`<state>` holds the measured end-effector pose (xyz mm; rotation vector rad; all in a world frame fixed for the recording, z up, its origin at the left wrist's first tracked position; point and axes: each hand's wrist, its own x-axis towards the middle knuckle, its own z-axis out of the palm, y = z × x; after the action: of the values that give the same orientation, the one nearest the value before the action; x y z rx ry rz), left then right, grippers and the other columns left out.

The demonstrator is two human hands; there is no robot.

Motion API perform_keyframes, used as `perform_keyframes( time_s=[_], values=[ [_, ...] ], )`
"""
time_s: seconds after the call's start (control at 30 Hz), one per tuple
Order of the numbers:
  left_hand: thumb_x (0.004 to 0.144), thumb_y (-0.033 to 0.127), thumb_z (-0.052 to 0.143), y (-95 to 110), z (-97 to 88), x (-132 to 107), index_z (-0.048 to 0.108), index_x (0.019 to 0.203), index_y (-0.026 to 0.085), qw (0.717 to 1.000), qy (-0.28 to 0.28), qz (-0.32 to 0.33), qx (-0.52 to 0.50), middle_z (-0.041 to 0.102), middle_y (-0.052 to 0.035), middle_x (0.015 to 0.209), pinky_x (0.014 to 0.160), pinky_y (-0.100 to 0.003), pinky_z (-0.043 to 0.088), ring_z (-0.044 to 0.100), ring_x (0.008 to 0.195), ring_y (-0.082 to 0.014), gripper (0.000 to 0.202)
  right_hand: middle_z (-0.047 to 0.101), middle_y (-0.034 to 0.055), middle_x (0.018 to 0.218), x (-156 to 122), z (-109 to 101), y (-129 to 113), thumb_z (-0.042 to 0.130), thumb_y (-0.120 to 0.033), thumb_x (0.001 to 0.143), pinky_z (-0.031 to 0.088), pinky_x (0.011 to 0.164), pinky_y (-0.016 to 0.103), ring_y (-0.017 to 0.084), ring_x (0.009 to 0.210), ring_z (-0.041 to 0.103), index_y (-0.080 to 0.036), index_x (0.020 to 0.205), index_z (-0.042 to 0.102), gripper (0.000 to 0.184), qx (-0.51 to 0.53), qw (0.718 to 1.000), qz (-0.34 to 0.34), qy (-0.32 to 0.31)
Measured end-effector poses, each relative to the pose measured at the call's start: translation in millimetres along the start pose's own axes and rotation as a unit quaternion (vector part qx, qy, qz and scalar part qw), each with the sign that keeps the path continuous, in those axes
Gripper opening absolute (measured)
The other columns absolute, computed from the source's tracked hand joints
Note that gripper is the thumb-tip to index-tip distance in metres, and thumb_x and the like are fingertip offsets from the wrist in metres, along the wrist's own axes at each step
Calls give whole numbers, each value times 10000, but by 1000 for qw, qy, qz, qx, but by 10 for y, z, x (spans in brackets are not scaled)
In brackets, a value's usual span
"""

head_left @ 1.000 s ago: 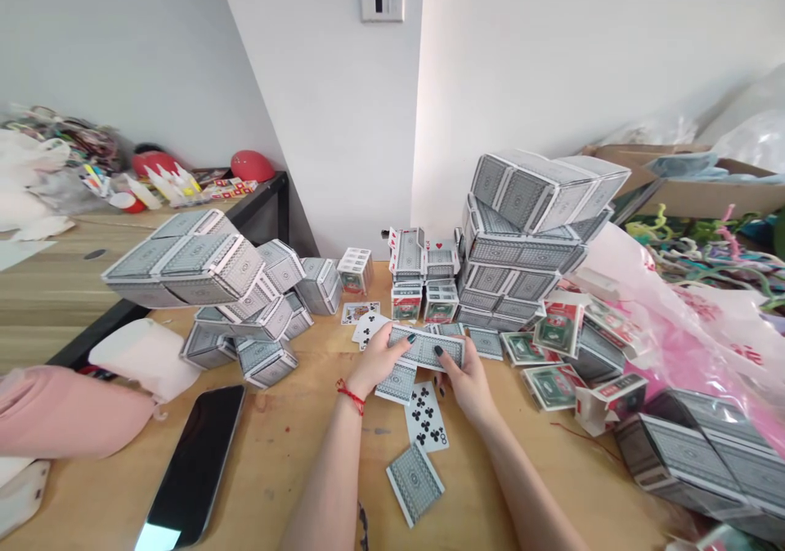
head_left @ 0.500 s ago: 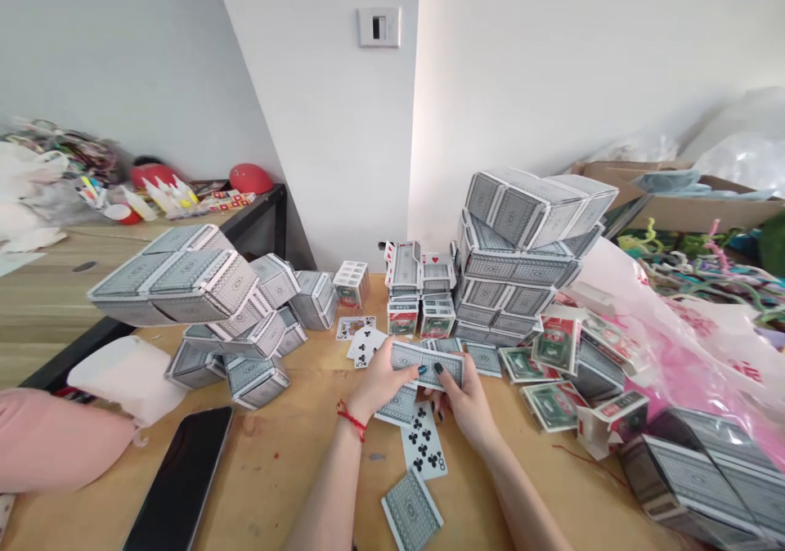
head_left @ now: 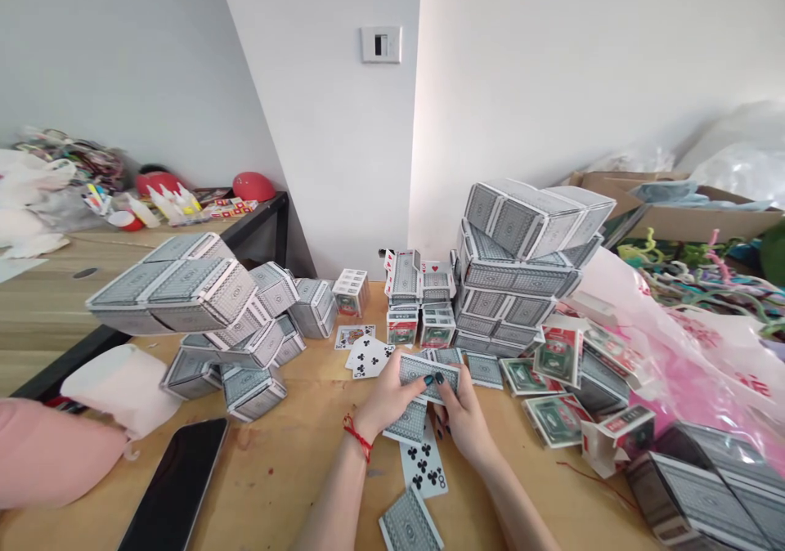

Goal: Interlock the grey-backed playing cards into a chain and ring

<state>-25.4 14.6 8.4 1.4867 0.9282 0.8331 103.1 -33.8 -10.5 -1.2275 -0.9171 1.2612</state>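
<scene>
Between both hands is a grey-backed playing card (head_left: 412, 367), pattern side up; whether more cards lie under it I cannot tell. My left hand (head_left: 383, 404) pinches its left end, and my right hand (head_left: 464, 420) grips the right end. The two thumbs almost meet on its near edge. Right below the hands, another grey-backed card (head_left: 405, 427) partly covers an eight of clubs (head_left: 423, 469). Closer to me lies a bent grey-backed card (head_left: 410, 522). Beyond my left hand are a five of clubs (head_left: 371, 359) and a face card (head_left: 356, 337).
Block structures made of cards stand at left (head_left: 196, 289) and right (head_left: 515, 289). Small card boxes (head_left: 403, 326) stand at the back, while opened boxes (head_left: 555, 418) lie at right. A phone (head_left: 175, 486) and a pink cap (head_left: 58, 453) are at left.
My hands have come closer together on the card, and the thumbs have moved towards each other. The view has tilted slightly upward. The cards on the table lie as before.
</scene>
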Motion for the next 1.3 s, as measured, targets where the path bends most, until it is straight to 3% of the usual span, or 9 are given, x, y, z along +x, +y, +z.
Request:
perform_keyframes(
  time_s=[0.37, 0.9, 1.13, 1.3],
  values=[
    [756, 316, 546, 12, 33, 2, 444, 1093, 182, 1000, 7, 1, -10, 563, -65, 1044, 896, -334, 368, 504, 1004, -199, 376, 270, -141, 417, 15, 37, -7, 448, -520, 779, 310, 272, 163, 58, 278, 282, -254, 886, 304, 321, 24, 1000, 15, -8],
    [757, 330, 529, 75, 41, -21, 454, 1039, 174, 1000, 7, -7, -27, 570, -64, 1008, 870, -336, 380, 514, 961, -200, 331, 271, -150, 387, 51, 32, 44, 456, -570, 751, 344, 264, 183, 65, 252, 300, -233, 926, 326, 402, 7, 1000, 17, -9],
    [724, 287, 550, 88, 2, 1, 449, 1028, 209, 998, 36, -39, -18, 530, 4, 855, 679, -242, 406, 491, 729, -129, 329, 310, -140, 365, 25, 51, -67, 475, -514, 777, 324, 286, 161, 54, 262, 287, -223, 854, 369, 320, 28, 1000, -4, -1],
    [708, 222, 543, 102, -16, -5, 435, 1006, 210, 997, -1, -62, -47, 511, 12, 813, 626, -216, 401, 484, 698, -113, 317, 312, -127, 369, 30, 31, -26, 482, -531, 767, 313, 295, 174, 61, 270, 300, -216, 792, 383, 331, 17, 999, -16, 23]
  ],
)
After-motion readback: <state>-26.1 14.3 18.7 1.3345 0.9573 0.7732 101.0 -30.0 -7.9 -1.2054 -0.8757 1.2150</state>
